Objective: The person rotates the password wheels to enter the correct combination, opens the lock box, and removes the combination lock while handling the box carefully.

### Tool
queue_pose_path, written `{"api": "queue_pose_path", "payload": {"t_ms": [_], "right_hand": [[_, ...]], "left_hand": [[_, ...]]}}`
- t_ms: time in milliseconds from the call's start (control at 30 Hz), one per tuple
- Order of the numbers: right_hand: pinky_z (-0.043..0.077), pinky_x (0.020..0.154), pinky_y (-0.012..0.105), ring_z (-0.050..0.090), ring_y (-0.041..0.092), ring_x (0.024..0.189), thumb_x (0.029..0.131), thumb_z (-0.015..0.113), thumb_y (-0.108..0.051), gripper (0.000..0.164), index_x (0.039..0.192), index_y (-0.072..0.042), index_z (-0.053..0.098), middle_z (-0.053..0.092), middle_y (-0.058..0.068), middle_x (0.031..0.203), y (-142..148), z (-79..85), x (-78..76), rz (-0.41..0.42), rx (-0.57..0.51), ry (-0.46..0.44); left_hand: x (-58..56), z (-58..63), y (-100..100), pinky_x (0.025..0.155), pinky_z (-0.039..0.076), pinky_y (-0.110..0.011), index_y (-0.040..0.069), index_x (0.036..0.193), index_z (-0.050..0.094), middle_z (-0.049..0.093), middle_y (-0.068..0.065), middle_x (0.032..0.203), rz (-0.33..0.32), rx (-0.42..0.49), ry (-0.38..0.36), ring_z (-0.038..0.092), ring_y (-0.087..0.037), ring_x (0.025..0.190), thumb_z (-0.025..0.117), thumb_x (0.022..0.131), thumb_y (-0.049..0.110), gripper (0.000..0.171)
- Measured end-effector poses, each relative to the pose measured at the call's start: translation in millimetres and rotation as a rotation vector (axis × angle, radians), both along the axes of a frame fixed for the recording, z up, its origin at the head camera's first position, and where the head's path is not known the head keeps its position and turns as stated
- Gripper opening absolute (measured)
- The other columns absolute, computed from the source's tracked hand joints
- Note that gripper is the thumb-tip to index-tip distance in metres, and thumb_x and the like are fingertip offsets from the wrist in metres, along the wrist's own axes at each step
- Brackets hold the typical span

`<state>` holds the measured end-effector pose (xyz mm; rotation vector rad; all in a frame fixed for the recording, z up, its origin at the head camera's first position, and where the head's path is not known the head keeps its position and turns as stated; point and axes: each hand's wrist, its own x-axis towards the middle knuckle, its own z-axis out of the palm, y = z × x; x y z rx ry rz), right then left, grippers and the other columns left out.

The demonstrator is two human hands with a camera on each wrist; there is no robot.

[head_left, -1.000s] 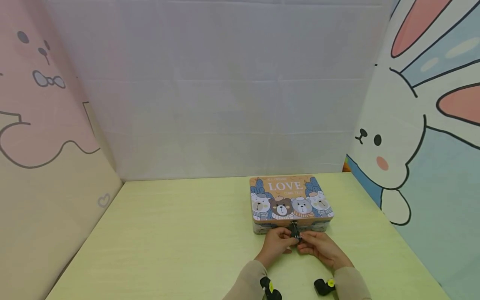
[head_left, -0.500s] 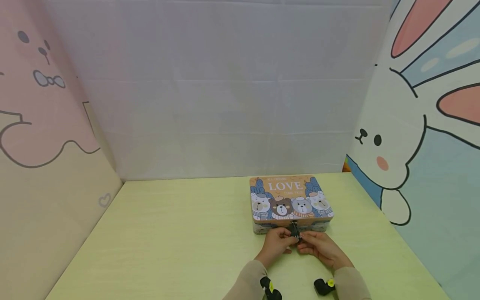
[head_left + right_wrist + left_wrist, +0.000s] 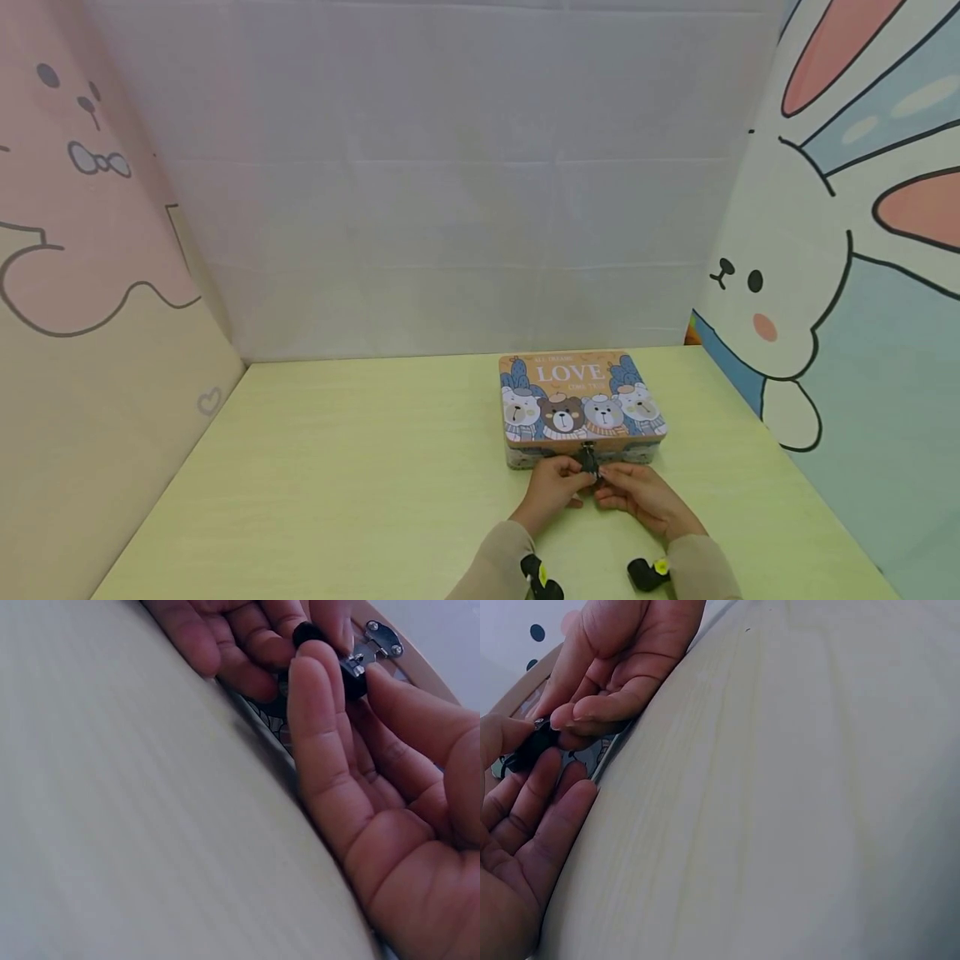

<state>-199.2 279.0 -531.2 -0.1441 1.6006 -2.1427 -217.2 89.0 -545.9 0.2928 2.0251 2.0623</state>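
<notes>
A small black padlock [image 3: 588, 459] hangs at the metal hasp [image 3: 384, 639] on the front of a closed tin box [image 3: 582, 396]. The lid shows cartoon bears and the word LOVE. My left hand [image 3: 553, 492] pinches the padlock from the left, its thumb and fingers on the body. From the other side my right hand [image 3: 648, 497] holds it between thumb and bent fingers. In the right wrist view, small metallic parts show on the padlock [image 3: 352, 675] between the fingertips. Fingers cover much of its body, and the shackle's state cannot be told.
The tin rests on a pale yellow-green table [image 3: 360, 467] near its back right. A white sheet [image 3: 450, 183] rises behind, with cartoon-printed panels at left and right. Black wrist devices [image 3: 648, 575] sit by both sleeves.
Both hands and the tin stay almost still. Pale marks on the padlock's lower end, visible one second ago, now hardly show beside the fingertips.
</notes>
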Motion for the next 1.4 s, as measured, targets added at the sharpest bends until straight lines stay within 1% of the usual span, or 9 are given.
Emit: {"api": "queue_pose_path", "payload": {"t_ms": [233,433,600,700,800,900,1033,1133,1400], "right_hand": [[0.059,0.082,0.026,0.069,0.011,0.086,0.106,0.05,-0.012,0.018,0.106,-0.009,0.068,0.068,0.006,0.1,0.5,-0.1,0.2,0.004,0.008,0.008],[0.059,0.081,0.027,0.069,0.012,0.086,0.106,0.05,-0.012,0.019,0.107,-0.008,0.068,0.068,0.006,0.1,-0.6,0.4,-0.1,-0.003,0.012,0.006],[0.059,0.081,0.026,0.069,0.012,0.086,0.106,0.049,-0.011,0.019,0.107,-0.007,0.068,0.067,0.007,0.099,-0.6,0.9,-0.7,-0.005,0.011,0.007],[0.059,0.081,0.027,0.068,0.012,0.085,0.106,0.049,-0.011,0.019,0.107,-0.007,0.068,0.067,0.006,0.098,-1.0,1.3,-1.1,-0.012,0.019,0.006],[0.059,0.08,0.027,0.068,0.012,0.084,0.106,0.049,-0.011,0.02,0.105,-0.007,0.069,0.067,0.006,0.097,-2.0,1.4,-1.2,-0.021,0.025,0.001],[0.059,0.08,0.027,0.069,0.012,0.084,0.106,0.049,-0.01,0.02,0.104,-0.007,0.069,0.068,0.006,0.096,-2.4,1.4,-0.8,-0.026,0.022,-0.008],[0.059,0.08,0.026,0.069,0.012,0.084,0.106,0.049,-0.01,0.02,0.104,-0.007,0.069,0.069,0.006,0.097,-1.7,0.1,-0.1,-0.018,0.013,-0.003],[0.059,0.081,0.026,0.069,0.012,0.085,0.105,0.05,-0.01,0.019,0.105,-0.008,0.069,0.069,0.006,0.098,-0.8,-0.8,0.1,-0.009,0.013,0.007],[0.059,0.081,0.026,0.069,0.011,0.086,0.105,0.051,-0.012,0.018,0.106,-0.007,0.069,0.068,0.006,0.098,-0.6,-0.7,0.2,0.0,0.003,0.013]], "left_hand": [[1.2,1.0,-0.6,0.053,0.059,-0.027,-0.003,0.083,0.068,0.068,-0.001,0.072,-0.011,-0.003,0.008,0.063,-0.009,0.06,0.072,0.089,0.007,0.013],[0.2,1.0,-0.2,0.052,0.058,-0.025,-0.004,0.08,0.067,0.068,-0.001,0.071,-0.012,-0.002,0.008,0.062,-0.008,0.06,0.071,0.09,0.009,0.017],[-0.6,0.9,-0.1,0.054,0.059,-0.027,-0.002,0.081,0.068,0.068,0.0,0.072,-0.012,-0.016,-0.014,0.062,-0.009,0.062,0.071,0.091,0.013,0.018],[-0.7,1.9,-0.5,0.055,0.059,-0.028,-0.002,0.086,0.071,0.067,-0.001,0.072,-0.005,-0.02,-0.031,0.063,-0.01,0.063,0.067,0.094,0.016,0.021],[-0.2,3.1,-0.8,0.055,0.06,-0.029,-0.002,0.09,0.072,0.066,-0.001,0.071,0.009,0.0,-0.06,0.063,-0.011,0.064,0.062,0.096,0.018,0.023],[0.8,2.7,-1.2,0.055,0.06,-0.03,-0.003,0.091,0.07,0.065,-0.001,0.072,0.013,0.018,-0.074,0.063,-0.011,0.065,0.062,0.094,0.015,0.02],[1.8,1.9,-2.2,0.056,0.06,-0.03,-0.002,0.092,0.069,0.066,0.0,0.074,0.001,0.01,-0.06,0.063,-0.01,0.064,0.068,0.088,0.007,0.011],[2.2,2.2,-2.8,0.055,0.06,-0.031,-0.003,0.094,0.068,0.065,0.001,0.075,-0.003,0.004,-0.042,0.062,-0.01,0.062,0.072,0.084,0.003,0.013],[1.9,1.7,-2.4,0.054,0.06,-0.028,-0.004,0.093,0.067,0.062,0.001,0.074,-0.005,-0.001,-0.026,0.059,-0.008,0.06,0.072,0.086,0.004,0.012]]}}
